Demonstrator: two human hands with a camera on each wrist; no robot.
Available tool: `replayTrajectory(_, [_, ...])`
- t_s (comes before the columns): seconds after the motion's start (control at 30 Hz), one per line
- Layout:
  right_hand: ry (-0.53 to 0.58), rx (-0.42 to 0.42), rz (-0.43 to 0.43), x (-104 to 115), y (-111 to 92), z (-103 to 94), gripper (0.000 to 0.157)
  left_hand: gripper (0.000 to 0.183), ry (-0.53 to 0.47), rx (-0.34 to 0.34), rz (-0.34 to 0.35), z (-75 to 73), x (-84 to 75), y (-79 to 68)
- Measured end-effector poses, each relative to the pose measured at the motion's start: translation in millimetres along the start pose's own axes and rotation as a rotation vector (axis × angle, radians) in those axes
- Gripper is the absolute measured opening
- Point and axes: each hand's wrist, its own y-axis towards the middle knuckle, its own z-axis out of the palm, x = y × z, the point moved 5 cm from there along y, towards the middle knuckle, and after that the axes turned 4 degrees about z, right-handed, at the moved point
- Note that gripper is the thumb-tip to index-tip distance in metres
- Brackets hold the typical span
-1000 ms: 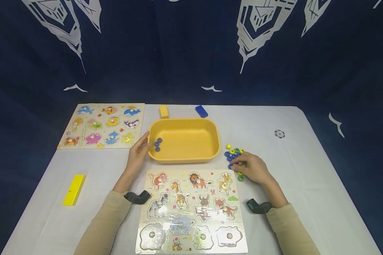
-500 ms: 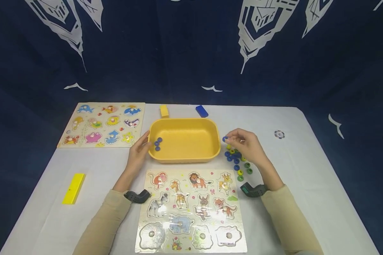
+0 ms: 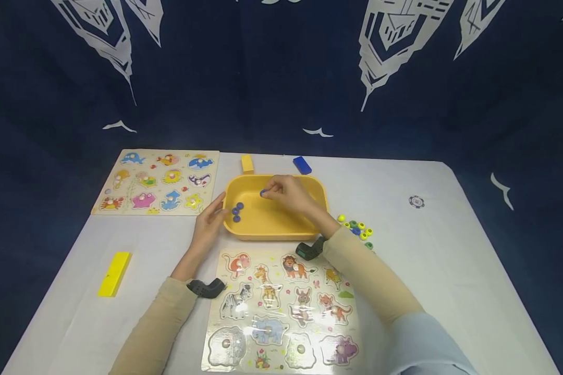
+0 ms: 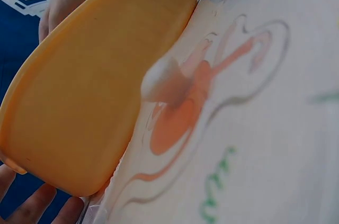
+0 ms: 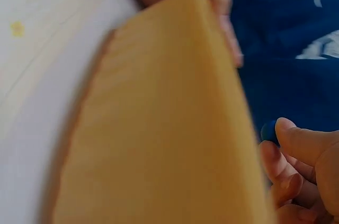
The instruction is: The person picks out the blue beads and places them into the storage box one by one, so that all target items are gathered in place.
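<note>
Over the far middle of the yellow tray (image 3: 281, 219), my right hand (image 3: 288, 194) pinches a blue bead (image 3: 262, 192) between thumb and finger. The right wrist view shows this bead (image 5: 269, 131) just beyond the tray's long wall. My left hand (image 3: 210, 221) holds the tray's left end, its thumb at the rim and fingers along the outside; fingers (image 4: 37, 203) show below that end in the left wrist view. Several blue beads (image 3: 236, 211) lie inside the tray near the left end. Right of the tray is a loose group of yellow, green and blue beads (image 3: 361, 226), partly hidden by my right arm.
An animal puzzle board (image 3: 267, 291) lies in front of the tray, with my right forearm across its corner. A sea-creature board (image 3: 178, 185) is at the back left. Yellow block (image 3: 114, 274), smaller yellow block (image 3: 247, 164), blue block (image 3: 302, 165) and a round chip (image 3: 416, 201) lie around.
My right hand has picked a blue bead from the group and carried it leftward over the tray. My left hand stays at the tray's left end. The head view has shifted slightly.
</note>
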Motion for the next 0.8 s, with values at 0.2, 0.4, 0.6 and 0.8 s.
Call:
replayTrajectory(0.2, [-0.067, 0.08, 0.024, -2.7, 24.0, 39.0, 0.013, 0.047, -0.004, 0.005, 0.001, -0.2, -0.2, 0.3])
replayTrajectory(0.4, [-0.136, 0.102, 0.033, -5.2, 31.8, 60.3, 0.01, 0.047, 0.018, 0.005, -0.009, -0.5, -1.6, -0.6])
replayTrajectory(0.6, [-0.134, 0.12, 0.045, -6.4, 28.3, 64.2, 0.015, 0.047, 0.02, 0.01, -0.026, -0.2, 0.3, -0.8])
replayTrajectory(0.8, [-0.026, 0.046, 0.033, 2.1, 6.8, 36.4, 0.023, 0.047, 0.024, 0.007, -0.022, -0.4, -1.3, -0.3])
